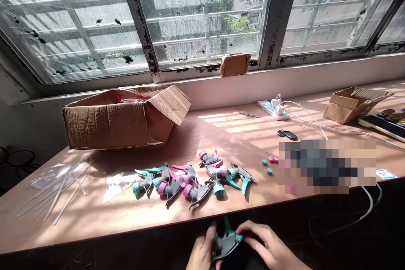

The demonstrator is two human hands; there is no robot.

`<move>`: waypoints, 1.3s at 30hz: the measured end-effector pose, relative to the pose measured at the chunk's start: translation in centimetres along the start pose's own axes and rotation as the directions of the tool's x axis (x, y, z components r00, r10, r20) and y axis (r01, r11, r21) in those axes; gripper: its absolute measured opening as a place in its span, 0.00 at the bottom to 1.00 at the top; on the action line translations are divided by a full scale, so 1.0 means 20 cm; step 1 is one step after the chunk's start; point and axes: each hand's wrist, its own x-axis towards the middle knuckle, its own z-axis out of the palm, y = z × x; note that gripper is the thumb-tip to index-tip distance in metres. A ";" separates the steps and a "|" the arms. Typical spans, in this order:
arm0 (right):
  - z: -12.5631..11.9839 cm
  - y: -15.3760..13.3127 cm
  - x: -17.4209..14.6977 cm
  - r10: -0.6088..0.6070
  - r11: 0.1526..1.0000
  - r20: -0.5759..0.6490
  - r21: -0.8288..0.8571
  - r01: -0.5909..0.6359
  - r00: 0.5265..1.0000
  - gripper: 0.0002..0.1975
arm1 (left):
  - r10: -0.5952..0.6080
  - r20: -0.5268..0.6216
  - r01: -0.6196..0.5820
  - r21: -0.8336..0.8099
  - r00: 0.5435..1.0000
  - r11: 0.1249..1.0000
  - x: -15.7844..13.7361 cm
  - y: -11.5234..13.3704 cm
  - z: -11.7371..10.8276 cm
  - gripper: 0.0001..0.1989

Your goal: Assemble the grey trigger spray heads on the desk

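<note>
Below the table's front edge, my left hand (202,249) grips a grey and teal spray trigger head (226,245) by its body. The fingers of my right hand (267,242) pinch the teal nozzle at its tip. On the table just beyond, several more trigger heads (198,194) lie in a loose cluster, grey with pink or teal collars and levers. To their right are small teal caps (268,171) and pink caps (273,159). The lower part of the held head is hidden by my left fingers.
An open cardboard box (107,128) with a reddish clear bottle (129,95) stands at the back left. White tubes (58,198) and plastic bags (50,176) lie in front of it. A power strip (272,109), car keys (287,135), a smaller box (341,107) and a blurred patch are on the right.
</note>
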 end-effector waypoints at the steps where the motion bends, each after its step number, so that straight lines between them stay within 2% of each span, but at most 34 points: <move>1: -0.02 0.00 -0.01 -0.010 0.998 -0.024 -0.058 0.009 1.000 0.20 | -0.019 0.016 0.019 -0.008 1.000 1.000 0.00 0.01 -0.01 0.36; 3: -0.07 0.01 -0.04 -0.053 0.985 -0.067 -0.168 0.041 0.996 0.24 | -0.019 0.008 0.019 -0.007 1.000 1.000 0.00 0.01 -0.02 0.36; 4: -0.10 0.02 -0.07 -0.109 0.968 -0.126 -0.240 0.077 0.986 0.24 | -0.015 -0.001 0.015 -0.011 1.000 1.000 0.00 0.01 -0.03 0.35; 5: -0.15 0.02 -0.11 -0.196 0.938 -0.177 -0.322 0.131 0.965 0.19 | -0.013 -0.007 0.013 -0.016 1.000 1.000 0.00 0.01 -0.03 0.34; 6: -0.20 0.02 -0.14 -0.296 0.902 -0.292 -0.400 0.164 0.910 0.16 | -0.012 -0.008 0.012 -0.021 1.000 1.000 0.01 0.01 -0.03 0.34; 7: -0.26 0.01 -0.18 -0.367 0.876 -0.532 -0.473 0.093 0.763 0.16 | -0.011 -0.006 0.011 -0.026 1.000 1.000 0.01 0.00 -0.02 0.35; 8: -0.32 0.00 -0.22 -0.380 0.859 -0.705 -0.509 -0.055 0.598 0.18 | -0.007 -0.004 0.007 -0.029 1.000 1.000 0.02 0.00 -0.02 0.36; 9: -0.38 -0.01 -0.24 -0.375 0.831 -0.772 -0.525 -0.183 0.513 0.23 | 0.002 -0.002 -0.002 -0.030 1.000 1.000 0.03 0.00 -0.01 0.36; 10: -0.43 -0.02 -0.25 -0.355 0.783 -0.790 -0.543 -0.302 0.500 0.27 | 0.016 0.000 -0.016 -0.029 1.000 0.999 0.04 0.00 0.00 0.37; 11: -0.47 -0.03 -0.24 -0.343 0.726 -0.785 -0.570 -0.385 0.516 0.27 | 0.029 0.006 -0.029 -0.026 1.000 0.999 0.04 -0.01 0.01 0.37; 13: -0.53 -0.04 -0.19 -0.309 0.655 -0.723 -0.633 -0.413 0.618 0.23 | 0.042 0.039 -0.041 -0.021 0.998 0.999 0.05 -0.01 0.03 0.38; 15: -0.54 -0.04 -0.12 -0.296 0.635 -0.661 -0.675 -0.376 0.689 0.20 | 0.031 0.070 -0.028 -0.036 0.997 0.999 0.06 -0.03 0.05 0.37; 17: -0.54 -0.04 -0.03 -0.322 0.631 -0.620 -0.704 -0.326 0.715 0.19 | -0.002 0.070 0.008 -0.077 0.998 0.997 0.07 -0.05 0.06 0.37; 21: -0.51 -0.09 0.12 -0.420 0.628 -0.582 -0.741 -0.240 0.697 0.19 | 0.003 0.077 0.003 -0.075 0.997 0.997 0.07 -0.07 0.08 0.36; 24: -0.49 -0.11 0.17 -0.483 0.631 -0.547 -0.759 -0.161 0.684 0.20 | -0.014 0.089 0.021 -0.070 0.996 0.997 0.07 -0.07 0.08 0.35; 27: -0.43 -0.10 0.12 -0.554 0.681 -0.582 -0.728 -0.077 0.595 0.20 | -0.060 0.071 0.067 -0.103 0.996 0.992 0.06 -0.06 0.08 0.34; 28: -0.39 -0.09 0.08 -0.553 0.717 -0.609 -0.695 -0.047 0.568 0.19 | -0.054 0.072 0.061 -0.103 0.996 0.993 0.06 -0.05 0.08 0.34; 29: -0.33 -0.07 0.03 -0.521 0.763 -0.643 -0.646 -0.033 0.561 0.17 | -0.034 0.082 0.042 -0.096 0.996 0.995 0.06 -0.05 0.08 0.34; 30: -0.27 -0.06 -0.01 -0.460 0.812 -0.639 -0.584 0.001 0.616 0.16 | -0.007 0.096 0.015 -0.088 0.995 0.996 0.05 -0.05 0.08 0.34; 31: -0.20 -0.06 -0.06 -0.364 0.861 -0.565 -0.507 0.037 0.740 0.16 | 0.021 0.110 -0.011 -0.088 0.994 0.996 0.05 -0.04 0.08 0.35; 32: -0.13 -0.05 -0.09 -0.224 0.910 -0.466 -0.414 0.013 0.856 0.19 | 0.046 0.125 -0.034 -0.093 0.991 0.995 0.05 -0.04 0.07 0.35; 33: -0.06 -0.05 -0.11 -0.095 0.949 -0.367 -0.315 -0.027 0.925 0.21 | 0.065 0.139 -0.051 -0.100 0.988 0.994 0.05 -0.04 0.07 0.36; 35: 0.05 -0.05 -0.12 0.049 0.991 -0.186 -0.117 -0.071 0.981 0.26 | 0.109 0.136 -0.098 -0.087 0.985 0.991 0.04 -0.04 0.06 0.37; 37: 0.11 -0.04 -0.09 0.138 0.989 -0.034 0.052 -0.136 0.990 0.31 | 0.167 0.115 -0.164 -0.034 0.979 0.986 0.04 -0.04 0.05 0.38; 39: 0.12 -0.02 -0.04 0.201 0.954 0.090 0.207 -0.216 0.975 0.31 | 0.210 0.085 -0.212 0.015 0.974 0.977 0.03 -0.05 0.03 0.39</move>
